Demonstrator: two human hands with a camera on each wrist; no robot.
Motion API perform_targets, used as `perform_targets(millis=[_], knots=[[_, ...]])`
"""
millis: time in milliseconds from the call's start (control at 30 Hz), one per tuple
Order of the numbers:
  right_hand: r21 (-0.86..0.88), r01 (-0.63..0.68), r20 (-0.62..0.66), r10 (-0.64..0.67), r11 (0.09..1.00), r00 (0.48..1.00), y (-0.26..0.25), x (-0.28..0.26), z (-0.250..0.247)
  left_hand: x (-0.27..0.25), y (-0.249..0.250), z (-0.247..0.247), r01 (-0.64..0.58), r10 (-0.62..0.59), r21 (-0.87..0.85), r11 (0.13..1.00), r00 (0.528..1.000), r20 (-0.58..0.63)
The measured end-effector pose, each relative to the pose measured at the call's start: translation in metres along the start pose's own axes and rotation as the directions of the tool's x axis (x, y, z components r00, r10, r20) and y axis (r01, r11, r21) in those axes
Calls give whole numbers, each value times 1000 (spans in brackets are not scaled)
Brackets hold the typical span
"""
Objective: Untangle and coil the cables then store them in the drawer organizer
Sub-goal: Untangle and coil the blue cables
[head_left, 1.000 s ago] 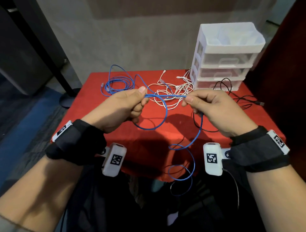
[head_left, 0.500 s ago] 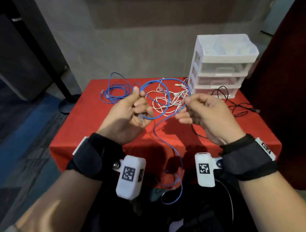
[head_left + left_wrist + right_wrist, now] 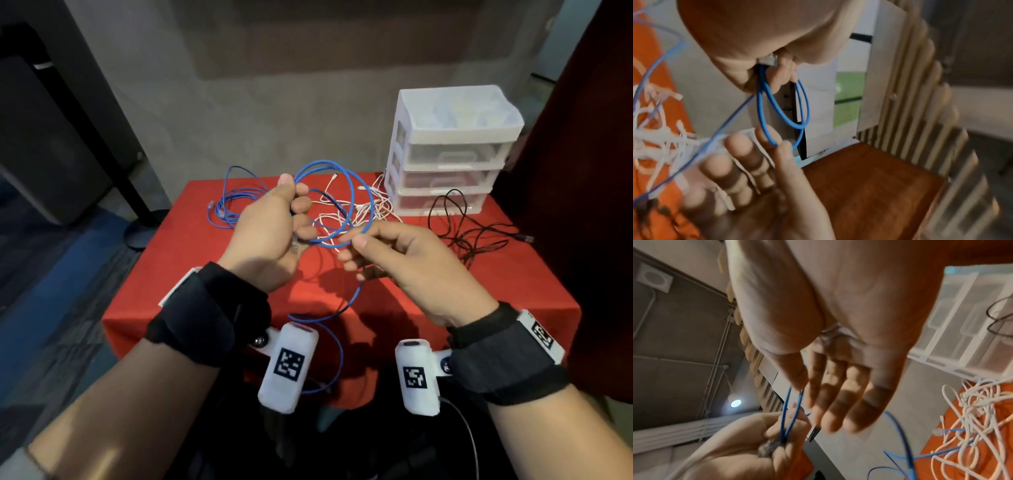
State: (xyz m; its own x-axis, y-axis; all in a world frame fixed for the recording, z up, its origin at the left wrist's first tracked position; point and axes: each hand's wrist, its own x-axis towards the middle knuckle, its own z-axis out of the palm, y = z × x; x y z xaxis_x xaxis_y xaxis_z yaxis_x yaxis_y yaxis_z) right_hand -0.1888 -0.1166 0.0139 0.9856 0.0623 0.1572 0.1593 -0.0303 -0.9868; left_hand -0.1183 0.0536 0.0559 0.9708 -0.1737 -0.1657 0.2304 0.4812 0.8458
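The red-clothed table carries a white plastic drawer organizer at its far right corner, with a white cable tangle just left of it. Above the table's middle hangs the thin blue network cable, looped upright. The left hand grips the loops and the plug; the right hand, just beside it, pinches the loop's lower right arc. The cable's loose tail drops past the near edge, nearer the right hand, which judging by that should gather the next turn.
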Motion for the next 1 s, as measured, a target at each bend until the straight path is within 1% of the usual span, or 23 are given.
perform_targets(millis=[33, 67, 133, 167, 200, 267, 300, 367, 433, 467, 500, 567, 600, 667, 733, 800, 867, 1000], knots=[[-30, 9, -47, -11, 1000, 999, 0, 1, -4, 0, 0, 0, -75, 72, 138, 988, 997, 25], [-48, 25, -108, -30, 999, 994, -1, 2, -8, -1, -1, 0, -144, 133, 261, 954, 989, 60], [-85, 74, -210, -91, 994, 974, -6, 7, -15, -4, 1, 0, -262, 218, 458, 850, 965, 146], [-118, 104, -226, -128, 988, 966, -9, 9, -18, -6, 2, 0, -313, 240, 518, 796, 949, 205], [-172, 127, -211, -162, 977, 964, -13, 13, -21, -8, 3, 0, -357, 240, 550, 755, 931, 275], [-294, 155, -94, -190, 943, 977, -20, 18, -23, -11, 4, 2, -410, 194, 557, 722, 893, 405], [-325, 156, -25, -173, 933, 985, -23, 21, -22, -12, 5, 3, -430, 176, 559, 709, 876, 449], [-355, 137, 56, -125, 925, 991, -29, 24, -22, -11, 10, 1, -497, 196, 578, 647, 842, 503], [-308, 103, 80, -82, 946, 993, -33, 25, -23, -6, 14, -5, -548, 234, 613, 569, 822, 518], [-288, 100, 81, -79, 952, 994, -34, 25, -23, -4, 16, -8, -548, 229, 638, 540, 826, 515], [-304, 102, 66, -86, 947, 994, -35, 26, -23, -2, 16, -11, -539, 211, 662, 521, 833, 512], [-377, 116, 5, -124, 919, 992, -35, 27, -20, 0, 16, -15, -523, 153, 683, 510, 836, 526], [-380, 124, -25, -144, 917, 989, -35, 29, -19, 0, 15, -16, -521, 127, 683, 512, 833, 539], [-310, 132, -67, -160, 942, 985, -34, 32, -16, 0, 13, -19, -508, 104, 679, 530, 833, 543], [-193, 143, -122, -169, 971, 978, -35, 33, -15, -1, 11, -21, -511, 124, 664, 547, 833, 539], [-100, 162, -183, -178, 982, 967, -37, 32, -15, -1, 8, -22, -511, 156, 669, 539, 842, 517], [-75, 181, -223, -193, 981, 956, -37, 32, -15, -3, 6, -22, -512, 185, 678, 527, 848, 497], [-83, 213, -331, -229, 973, 916, -29, 31, -19, -3, 0, -26, -536, 226, 714, 451, 842, 490]])
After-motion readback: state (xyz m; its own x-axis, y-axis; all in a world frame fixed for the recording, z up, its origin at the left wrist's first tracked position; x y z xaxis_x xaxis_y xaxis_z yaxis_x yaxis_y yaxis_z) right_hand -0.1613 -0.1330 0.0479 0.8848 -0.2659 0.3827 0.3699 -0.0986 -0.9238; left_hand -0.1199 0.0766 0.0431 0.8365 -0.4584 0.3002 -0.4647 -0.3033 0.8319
